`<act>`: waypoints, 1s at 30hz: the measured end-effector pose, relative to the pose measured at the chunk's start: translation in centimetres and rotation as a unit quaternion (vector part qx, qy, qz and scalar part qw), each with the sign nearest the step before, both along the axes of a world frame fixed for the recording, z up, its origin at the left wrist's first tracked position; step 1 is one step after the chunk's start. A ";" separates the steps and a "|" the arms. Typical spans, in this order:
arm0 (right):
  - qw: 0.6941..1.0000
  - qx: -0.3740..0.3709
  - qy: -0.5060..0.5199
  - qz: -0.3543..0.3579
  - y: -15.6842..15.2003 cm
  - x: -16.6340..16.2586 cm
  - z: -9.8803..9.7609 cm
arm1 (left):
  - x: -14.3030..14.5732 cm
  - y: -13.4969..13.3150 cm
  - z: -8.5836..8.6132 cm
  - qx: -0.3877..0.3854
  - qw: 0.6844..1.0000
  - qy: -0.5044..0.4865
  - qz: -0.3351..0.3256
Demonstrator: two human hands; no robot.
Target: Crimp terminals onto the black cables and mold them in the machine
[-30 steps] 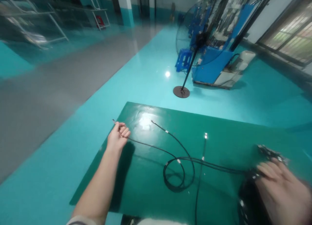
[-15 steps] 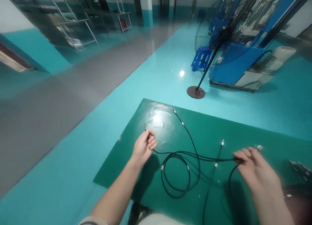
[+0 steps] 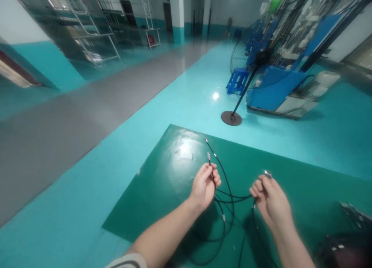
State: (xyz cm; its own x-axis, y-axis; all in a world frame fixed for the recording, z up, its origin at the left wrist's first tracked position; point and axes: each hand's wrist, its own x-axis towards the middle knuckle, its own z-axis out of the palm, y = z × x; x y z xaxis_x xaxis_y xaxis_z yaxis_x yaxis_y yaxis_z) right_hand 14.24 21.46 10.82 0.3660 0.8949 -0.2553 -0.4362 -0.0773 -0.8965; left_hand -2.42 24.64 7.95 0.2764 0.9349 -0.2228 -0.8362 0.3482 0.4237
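Note:
My left hand [image 3: 204,186] is closed around a black cable, whose pale metallic connector [image 3: 208,156] sticks up above the fingers. My right hand [image 3: 270,198] also grips black cable, with a shiny connector [image 3: 267,174] showing at its fingertips. Between the two hands the black cable [image 3: 236,200] runs in a couple of strands. One cable end with a small plug [image 3: 206,140] lies toward the table's far edge, and loops hang or lie below my left hand. Whether both hands hold the same cable I cannot tell.
The green table [image 3: 151,194] has its far edge in front of me. Dark items [image 3: 354,217] lie at its right side. Beyond stand a pedestal fan [image 3: 231,117], a blue stool [image 3: 237,81] and a blue machine [image 3: 270,88]. White-framed racks [image 3: 99,47] stand far left.
My left hand has moved right and my right hand has moved left, so they are closer together. The cable between them has slackened, and connectors now show above both hands.

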 end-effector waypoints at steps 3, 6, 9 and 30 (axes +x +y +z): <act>1.000 0.000 0.005 -0.001 0.1 0.3 0.4 | 0.1 0.0 0.4 -0.006 1.000 0.000 -0.014; 0.999 0.012 0.023 -0.048 0.2 1.8 1.4 | -1.6 0.0 1.6 0.007 0.999 0.053 0.001; 0.989 0.025 0.047 -0.137 0.4 3.9 2.9 | -4.1 -0.7 3.9 0.069 0.991 0.111 0.001; 0.976 -0.016 0.065 -0.208 -2.0 7.1 4.1 | -3.8 6.3 2.2 0.232 0.917 0.325 -0.014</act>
State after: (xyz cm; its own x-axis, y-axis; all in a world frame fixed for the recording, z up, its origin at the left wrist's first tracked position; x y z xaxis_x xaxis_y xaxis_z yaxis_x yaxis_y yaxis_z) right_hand 21.34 19.50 14.90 0.6588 0.6660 -0.3498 -0.5461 0.1037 -0.8312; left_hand -6.21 30.93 10.16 0.2521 0.9652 0.0695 -0.3471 0.0231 0.9375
